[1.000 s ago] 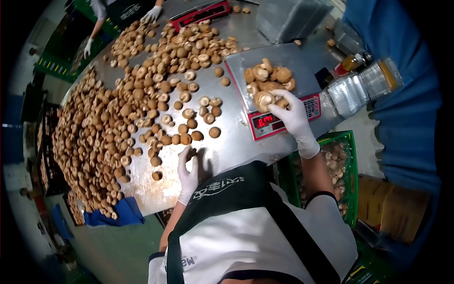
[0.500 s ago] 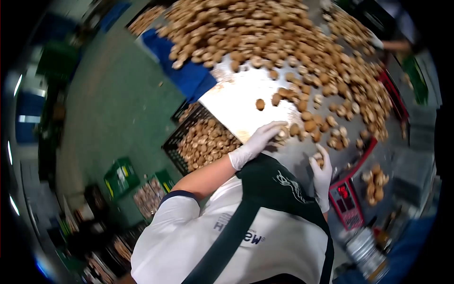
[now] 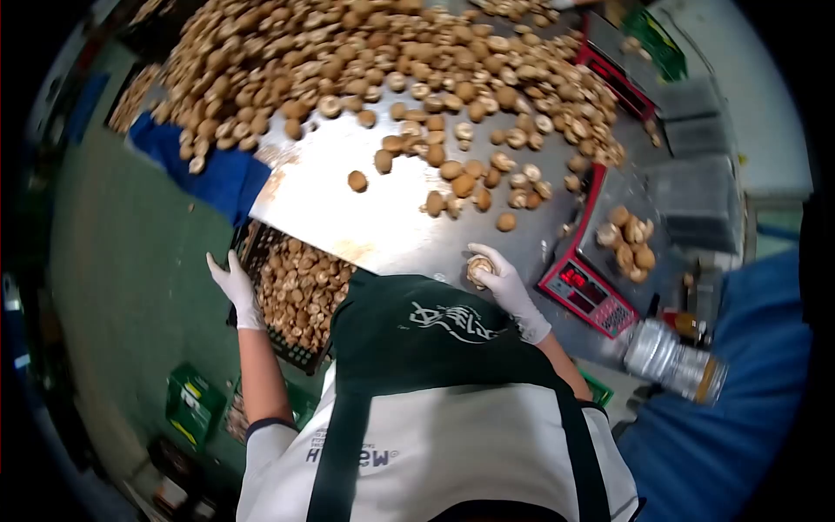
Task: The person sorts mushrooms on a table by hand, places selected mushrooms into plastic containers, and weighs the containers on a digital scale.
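Note:
My left hand (image 3: 235, 287), in a white glove, is open with its fingers spread at the left edge of a black crate (image 3: 300, 358). Brown mushrooms (image 3: 300, 283) fill that crate. In my white-gloved right hand (image 3: 509, 291) a mushroom (image 3: 478, 271) is held between thumb and fingers, above the near side of the metal table (image 3: 400, 217). Several loose mushrooms (image 3: 463, 184) lie beyond this hand. To its right stands a red scale (image 3: 587, 291) with lit digits, carrying a small cluster of mushrooms (image 3: 628, 242).
A large mushroom heap (image 3: 365, 52) covers the table's far side. A blue cloth (image 3: 204, 174) hangs at the left corner. Stacked clear plastic trays (image 3: 696, 200), a second red scale (image 3: 617, 78) and a clear plastic container (image 3: 674, 358) are on the right. A green crate (image 3: 193, 404) sits on the floor.
My left hand has moved from the mushrooms on the table to the crate's left edge, opening out. My right hand still holds a mushroom. The view has turned to the right.

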{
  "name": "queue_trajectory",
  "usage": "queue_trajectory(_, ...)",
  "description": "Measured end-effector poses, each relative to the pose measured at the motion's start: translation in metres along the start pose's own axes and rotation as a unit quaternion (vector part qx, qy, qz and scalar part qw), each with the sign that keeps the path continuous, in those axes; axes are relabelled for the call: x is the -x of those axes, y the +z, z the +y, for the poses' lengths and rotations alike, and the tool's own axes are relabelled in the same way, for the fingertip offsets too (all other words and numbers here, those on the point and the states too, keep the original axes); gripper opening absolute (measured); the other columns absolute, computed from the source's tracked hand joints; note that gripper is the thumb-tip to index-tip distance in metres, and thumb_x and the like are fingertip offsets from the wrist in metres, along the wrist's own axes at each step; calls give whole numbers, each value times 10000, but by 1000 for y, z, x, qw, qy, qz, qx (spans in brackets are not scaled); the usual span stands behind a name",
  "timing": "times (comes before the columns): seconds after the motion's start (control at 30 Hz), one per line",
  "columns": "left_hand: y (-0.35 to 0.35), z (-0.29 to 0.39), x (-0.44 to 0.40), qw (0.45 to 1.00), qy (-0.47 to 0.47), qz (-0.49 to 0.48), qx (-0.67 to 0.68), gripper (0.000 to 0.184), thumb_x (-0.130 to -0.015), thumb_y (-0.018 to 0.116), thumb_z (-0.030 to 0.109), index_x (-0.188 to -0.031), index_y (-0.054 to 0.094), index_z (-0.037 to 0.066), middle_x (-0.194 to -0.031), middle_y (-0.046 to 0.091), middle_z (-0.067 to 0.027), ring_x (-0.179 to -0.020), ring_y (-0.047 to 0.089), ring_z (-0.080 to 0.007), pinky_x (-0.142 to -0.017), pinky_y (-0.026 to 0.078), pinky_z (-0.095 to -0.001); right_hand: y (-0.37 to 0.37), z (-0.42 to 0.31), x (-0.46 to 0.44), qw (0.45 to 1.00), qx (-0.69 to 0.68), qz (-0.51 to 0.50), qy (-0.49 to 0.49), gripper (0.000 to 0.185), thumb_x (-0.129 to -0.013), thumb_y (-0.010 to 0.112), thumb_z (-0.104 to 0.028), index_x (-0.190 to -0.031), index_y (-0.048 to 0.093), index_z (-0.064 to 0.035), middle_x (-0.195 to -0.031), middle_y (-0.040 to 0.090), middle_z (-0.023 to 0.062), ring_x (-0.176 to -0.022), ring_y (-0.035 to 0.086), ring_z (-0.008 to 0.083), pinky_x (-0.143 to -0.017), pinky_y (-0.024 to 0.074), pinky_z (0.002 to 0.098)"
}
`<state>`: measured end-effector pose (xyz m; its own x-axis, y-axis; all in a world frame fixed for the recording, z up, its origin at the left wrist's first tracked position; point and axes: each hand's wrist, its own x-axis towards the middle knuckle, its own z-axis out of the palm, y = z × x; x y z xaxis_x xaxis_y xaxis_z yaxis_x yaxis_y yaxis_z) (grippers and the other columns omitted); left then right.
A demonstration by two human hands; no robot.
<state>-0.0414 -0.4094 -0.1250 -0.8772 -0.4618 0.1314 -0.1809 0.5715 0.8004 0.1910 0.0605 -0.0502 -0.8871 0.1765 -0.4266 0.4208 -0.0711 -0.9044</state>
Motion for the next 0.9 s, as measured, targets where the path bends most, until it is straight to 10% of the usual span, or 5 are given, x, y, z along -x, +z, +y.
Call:
queue_trajectory(0.23, 88, 152, 126, 893, 251, -361, 96, 532, -945, 575, 49, -1447, 403, 13, -1333, 489, -146, -1061, 553, -229, -942, 468, -346, -16, 25, -10, 920, -81, 381, -43, 510, -922, 633, -156, -1385, 468, -19, -1235, 573, 126, -1105, 579, 220, -943, 473, 338)
queue_trajectory(0.3, 111, 186, 162, 839, 238, -475, 121, 548, -901, 594, 3, -1424, 430, 19, -1307, 518, -173, -1091, 568, -268, -963, 469, -353, -31, 63, -36, 869, 202, 450, -38, 511, -915, 633, -159, -1393, 484, -57, -1219, 571, 157, -1107, 574, 270, -972, 456, 379)
queue_trajectory(0.5, 147, 218, 203, 695, 400, -589, 101, 448, -884, 598, 6, -1327, 539, 35, -1322, 524, -191, -1243, 526, -354, -1052, 426, -368, -18, 39, -30, 905, 133, 403, -41, 624, -832, 699, -152, -1405, 460, -90, -1326, 488, 174, -1178, 536, 366, -998, 448, 397)
queue_trajectory(0.9, 151, 211, 214, 684, 377, -615, 110, 381, -883, 541, -46, -1261, 564, -1, -1244, 577, -194, -1198, 555, -336, -1038, 428, -379, -20, 53, -17, 895, 133, 417, -81, 625, -828, 648, -36, -1417, 452, -108, -1351, 493, 164, -1222, 524, 341, -1005, 459, 370)
